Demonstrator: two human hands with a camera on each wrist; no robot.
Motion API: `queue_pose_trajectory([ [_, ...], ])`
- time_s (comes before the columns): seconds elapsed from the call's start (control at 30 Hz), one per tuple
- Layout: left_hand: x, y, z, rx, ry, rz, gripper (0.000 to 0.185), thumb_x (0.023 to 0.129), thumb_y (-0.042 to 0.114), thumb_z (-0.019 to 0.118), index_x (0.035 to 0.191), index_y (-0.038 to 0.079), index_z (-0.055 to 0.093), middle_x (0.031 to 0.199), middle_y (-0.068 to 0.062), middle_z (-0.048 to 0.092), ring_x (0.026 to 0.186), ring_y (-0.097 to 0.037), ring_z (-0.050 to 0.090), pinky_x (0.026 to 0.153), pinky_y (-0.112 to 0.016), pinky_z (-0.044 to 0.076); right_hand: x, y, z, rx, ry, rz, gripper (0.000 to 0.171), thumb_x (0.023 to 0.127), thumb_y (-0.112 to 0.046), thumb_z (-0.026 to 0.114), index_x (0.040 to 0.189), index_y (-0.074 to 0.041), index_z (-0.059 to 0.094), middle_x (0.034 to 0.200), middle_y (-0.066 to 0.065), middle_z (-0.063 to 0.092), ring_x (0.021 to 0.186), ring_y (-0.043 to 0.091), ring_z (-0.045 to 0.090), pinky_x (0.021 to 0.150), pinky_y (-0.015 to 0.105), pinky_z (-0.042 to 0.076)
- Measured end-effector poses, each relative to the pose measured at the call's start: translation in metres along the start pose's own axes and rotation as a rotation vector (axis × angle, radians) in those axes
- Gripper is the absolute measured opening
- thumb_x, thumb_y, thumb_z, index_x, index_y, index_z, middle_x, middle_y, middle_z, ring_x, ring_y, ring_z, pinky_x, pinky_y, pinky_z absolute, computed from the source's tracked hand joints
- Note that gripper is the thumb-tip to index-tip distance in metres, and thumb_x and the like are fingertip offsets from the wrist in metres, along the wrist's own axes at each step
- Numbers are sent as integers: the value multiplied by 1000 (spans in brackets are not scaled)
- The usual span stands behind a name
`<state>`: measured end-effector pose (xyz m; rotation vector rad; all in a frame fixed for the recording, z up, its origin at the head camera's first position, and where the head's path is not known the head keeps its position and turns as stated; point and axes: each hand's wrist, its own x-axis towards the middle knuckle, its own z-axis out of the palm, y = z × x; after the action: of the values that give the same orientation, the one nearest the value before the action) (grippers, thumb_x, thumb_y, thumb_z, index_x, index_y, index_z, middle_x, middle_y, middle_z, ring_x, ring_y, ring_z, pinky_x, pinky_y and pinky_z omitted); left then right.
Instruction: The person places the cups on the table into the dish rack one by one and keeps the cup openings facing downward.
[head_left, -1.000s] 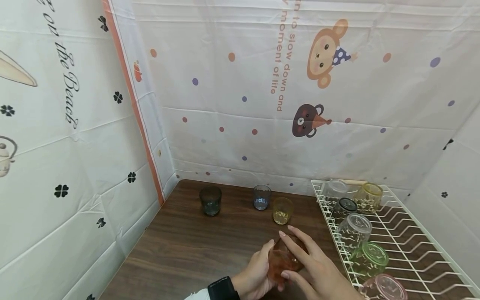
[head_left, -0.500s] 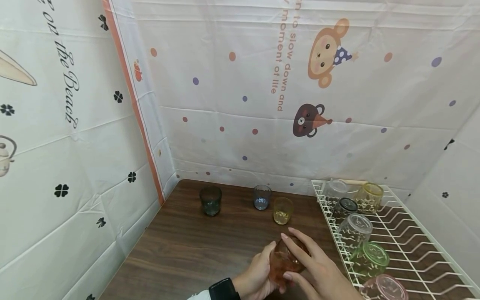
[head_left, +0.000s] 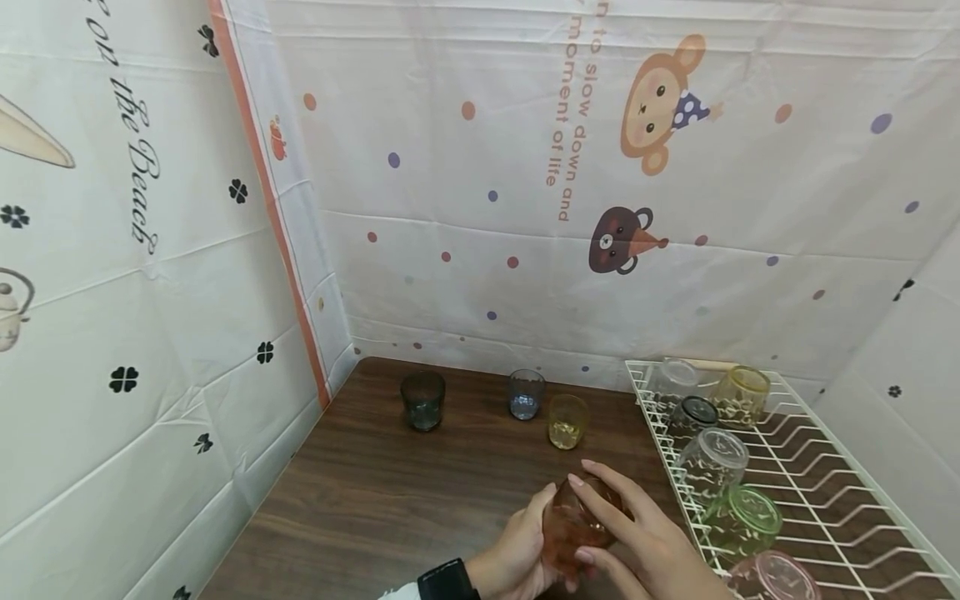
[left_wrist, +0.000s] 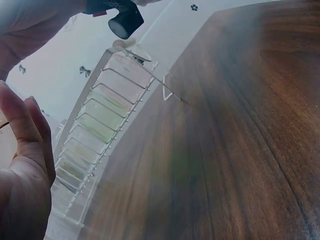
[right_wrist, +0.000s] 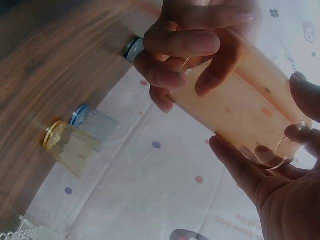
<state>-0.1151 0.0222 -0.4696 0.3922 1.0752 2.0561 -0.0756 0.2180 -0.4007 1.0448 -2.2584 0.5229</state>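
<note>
In the head view an amber glass (head_left: 573, 527) is held above the front of the table, between both hands. My left hand (head_left: 517, 546), with a black band at the wrist, grips it from the left. Its fingers curl round the rim end in the right wrist view, and one fingertip shows through the amber wall (right_wrist: 235, 95). My right hand (head_left: 641, 533) holds the glass from the right, thumb and fingers spread about the base end (right_wrist: 287, 155). Only part of the left hand (left_wrist: 25, 165) appears in the left wrist view, where the glass is mostly out of frame.
A dark glass (head_left: 423, 400), a bluish glass (head_left: 526, 393) and a yellow glass (head_left: 567, 422) stand on the brown wooden table (head_left: 360, 500). At right a white wire rack (head_left: 817, 467) bears several upturned glasses, including a green one (head_left: 742, 518) and a pink one (head_left: 776, 575). Printed cloth (head_left: 450, 183) hangs behind.
Both hands and the amber glass have shifted slightly right and a little closer to me. The hold stays much the same, and the other glasses stand where they were.
</note>
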Motion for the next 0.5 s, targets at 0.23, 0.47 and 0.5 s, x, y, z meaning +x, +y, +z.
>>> queue_pose_trajectory([
  [0.23, -2, 1, 2, -3, -33, -12, 69, 116, 55, 13, 126, 17, 71, 94, 12, 78, 82, -3, 73, 67, -18, 57, 0, 1, -4, 7, 12, -23, 67, 96, -39, 81, 152, -10, 59, 161, 4, 51, 139, 1, 54, 95, 9, 48],
  [0.47, -3, 3, 4, 61, -78, -26, 84, 113, 64, 14, 147, 3, 60, 94, 15, 77, 88, -3, 71, 77, -22, 59, -3, 4, -7, -9, 10, -30, 65, 97, -41, 79, 151, -9, 60, 160, 2, 51, 137, 0, 54, 92, 10, 47],
  [0.5, -3, 4, 5, 70, -82, -31, 86, 113, 66, 14, 150, 1, 56, 94, 16, 77, 88, -3, 71, 78, -22, 59, -3, 4, -7, -13, 8, -31, 66, 96, -40, 80, 151, -10, 60, 160, 2, 51, 138, 0, 53, 94, 10, 46],
])
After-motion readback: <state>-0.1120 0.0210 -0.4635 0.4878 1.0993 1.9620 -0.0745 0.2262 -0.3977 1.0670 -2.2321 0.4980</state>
